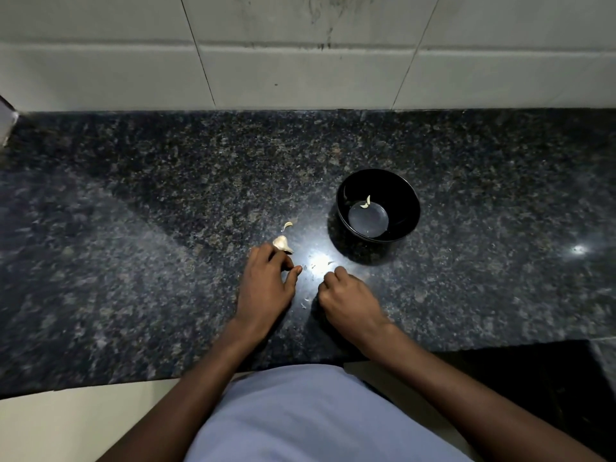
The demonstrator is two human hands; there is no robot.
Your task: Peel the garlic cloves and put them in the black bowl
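Left hand (265, 285): lies palm down on the counter, fingers bent over the near edge of a garlic piece (282, 244), fingertips touching it, thumb stretched out flat toward the right. I cannot tell whether the fingers really grip the garlic or only rest against it.

Right hand (346, 300): curled into a loose fist, knuckles up, resting on the counter just right of the left thumb. I see nothing in it, though the inside of the fist is hidden from me.

Garlic piece: pale, papery, off-white, a lumpy cluster with skin on, poking out beyond the left fingertips. Just beyond it lies a single small curved clove (287, 225), apart from the cluster.

Between the two hands and just ahead of them: a few tiny pale skin flakes (304, 305) scattered on the stone, some lost in a bright glare patch.

Black bowl (378, 205): ahead of the right hand and a little to its right, upright. Inside, two small pale cloves (366, 203) sit at the far edge of the bowl's floor.

Granite counter (166, 228): dark, speckled. Beyond the bowl, a white tiled wall (300, 61) with some dark streaks. Nothing stands between either hand and the bowl.
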